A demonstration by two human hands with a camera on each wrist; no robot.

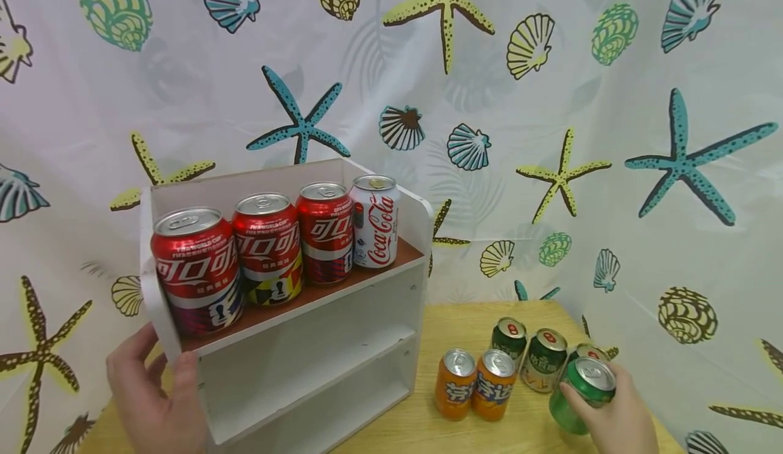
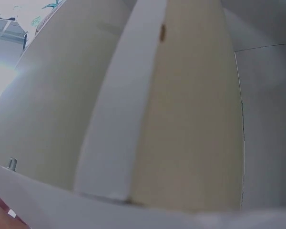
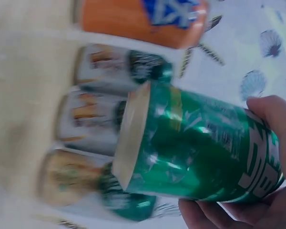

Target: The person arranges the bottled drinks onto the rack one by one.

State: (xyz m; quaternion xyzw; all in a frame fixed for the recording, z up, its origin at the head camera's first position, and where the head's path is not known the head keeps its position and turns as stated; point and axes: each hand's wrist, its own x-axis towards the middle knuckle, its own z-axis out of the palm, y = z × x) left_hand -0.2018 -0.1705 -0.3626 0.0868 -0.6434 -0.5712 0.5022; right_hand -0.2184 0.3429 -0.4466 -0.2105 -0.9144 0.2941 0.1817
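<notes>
A white shelf rack (image 1: pixel 306 365) with a reddish-brown top tier stands at the left in the head view. Along that tier are three red Coca-Cola cans (image 1: pixel 267 250) and a white Coca-Cola can (image 1: pixel 375 219). My left hand (image 1: pixel 155 399) grips the rack's left side panel, thumb at its front edge. In the left wrist view the rack's white boards (image 2: pixel 119 105) fill much of the picture. My right hand (image 1: pixel 624 406) holds a green soda can (image 1: pixel 578 399), fingers and thumb around it. Its bare base (image 3: pixel 133 138) faces the other cans in the right wrist view.
Two orange Fanta cans (image 1: pixel 455 386) stand on the wooden table (image 1: pixel 453 325) right of the rack. Behind them is a row of dark green and pale cans (image 1: pixel 544 359), partly hidden by the held can. A curtain (image 1: pixel 477 94) printed with starfish and shells hangs behind.
</notes>
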